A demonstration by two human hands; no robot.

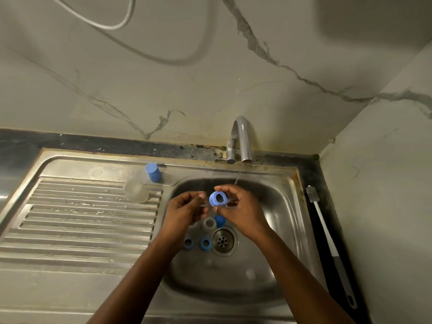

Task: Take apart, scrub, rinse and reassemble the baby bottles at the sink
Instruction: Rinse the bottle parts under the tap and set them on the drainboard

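Blue ring (218, 199) is pinched by the right hand (240, 212) above the sink (280, 218), hole facing the camera; the left hand (184, 210) sits close at its nine o'clock, fingers curled, contents unclear.

Glossy steel sink (287, 206), matt blue plastic ring (217, 199), veined marble wall (163, 90)

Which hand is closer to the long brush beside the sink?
Right. The right hand, holding a blue ring, is nearer the brush; the left hand is further left.
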